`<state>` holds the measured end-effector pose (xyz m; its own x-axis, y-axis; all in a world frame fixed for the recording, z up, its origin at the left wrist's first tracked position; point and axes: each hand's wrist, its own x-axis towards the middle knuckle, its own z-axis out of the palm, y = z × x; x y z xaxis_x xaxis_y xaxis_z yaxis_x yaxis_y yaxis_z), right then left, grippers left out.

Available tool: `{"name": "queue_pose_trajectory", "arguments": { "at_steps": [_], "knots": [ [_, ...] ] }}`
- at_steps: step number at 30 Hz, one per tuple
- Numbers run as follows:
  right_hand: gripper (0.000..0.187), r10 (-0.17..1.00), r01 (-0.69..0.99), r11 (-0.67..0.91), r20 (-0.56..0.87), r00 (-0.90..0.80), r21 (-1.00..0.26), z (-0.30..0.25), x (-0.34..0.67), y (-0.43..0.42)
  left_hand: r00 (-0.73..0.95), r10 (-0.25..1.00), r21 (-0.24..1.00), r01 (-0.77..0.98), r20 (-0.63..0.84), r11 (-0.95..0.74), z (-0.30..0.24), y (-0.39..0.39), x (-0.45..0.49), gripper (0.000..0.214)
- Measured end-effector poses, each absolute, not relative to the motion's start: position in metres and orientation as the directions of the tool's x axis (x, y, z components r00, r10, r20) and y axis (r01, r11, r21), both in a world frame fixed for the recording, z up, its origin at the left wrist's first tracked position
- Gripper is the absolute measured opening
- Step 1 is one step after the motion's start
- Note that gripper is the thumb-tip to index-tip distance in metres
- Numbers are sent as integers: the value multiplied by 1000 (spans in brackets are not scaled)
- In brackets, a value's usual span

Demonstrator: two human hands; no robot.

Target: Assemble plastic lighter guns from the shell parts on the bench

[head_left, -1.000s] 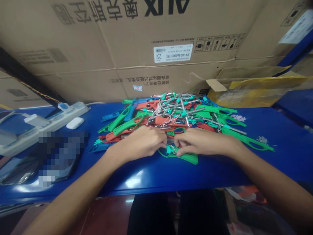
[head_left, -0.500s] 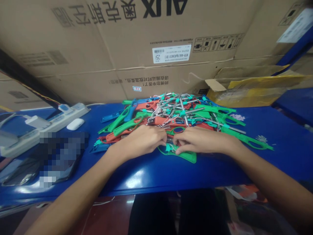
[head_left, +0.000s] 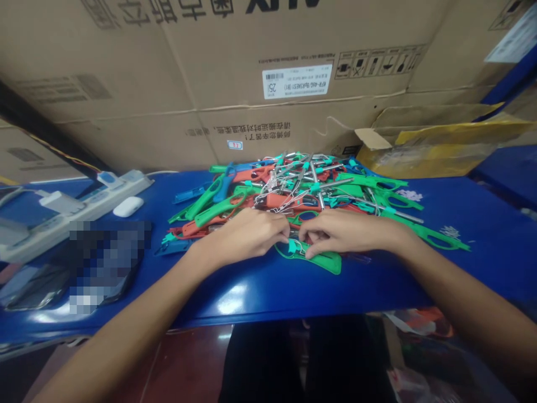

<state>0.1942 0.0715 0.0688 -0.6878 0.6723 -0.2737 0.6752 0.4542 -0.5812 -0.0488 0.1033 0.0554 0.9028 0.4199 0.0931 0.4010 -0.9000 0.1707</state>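
A green lighter casing [head_left: 331, 263] lies at the near edge of the pile, with a teal trigger piece [head_left: 292, 245] and thin white wires in it. My left hand [head_left: 258, 232] is closed, its fingertips pinched at the casing's ring end; what exactly lies between them is hidden. My right hand [head_left: 342, 232] is curled over the casing's other part, thumb and fingers closed on it near the wires. Behind both hands spreads a heap of stick lighter parts [head_left: 289, 200] in green, red-orange and blue, with metal tubes and teal pieces.
A large cardboard box [head_left: 138, 123] stands upright behind the pile. At the left are a white power strip [head_left: 96, 207], a white earphone case [head_left: 128, 206] and dark phones [head_left: 42, 282]. An open taped carton [head_left: 440, 148] sits at the back right of the blue table [head_left: 235, 296].
The view has tilted down slightly, so things sit a little higher. Both hands stay at the green casing; more of its teal trigger and wires shows between them.
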Motion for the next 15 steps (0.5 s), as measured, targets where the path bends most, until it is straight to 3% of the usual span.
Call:
{"name": "queue_pose_trajectory", "arguments": {
  "at_steps": [8, 15],
  "knots": [
    [36, 672, 669, 464, -262, -693, -580, 68, 196, 72, 928, 356, 71, 350, 109, -934, 55, 101, -45, 24],
    [30, 678, 707, 475, -295, -674, -524, 73, 197, 70, 924, 362, 89, 354, 120, -931, 52, 101, -45, 14]
  ]
}}
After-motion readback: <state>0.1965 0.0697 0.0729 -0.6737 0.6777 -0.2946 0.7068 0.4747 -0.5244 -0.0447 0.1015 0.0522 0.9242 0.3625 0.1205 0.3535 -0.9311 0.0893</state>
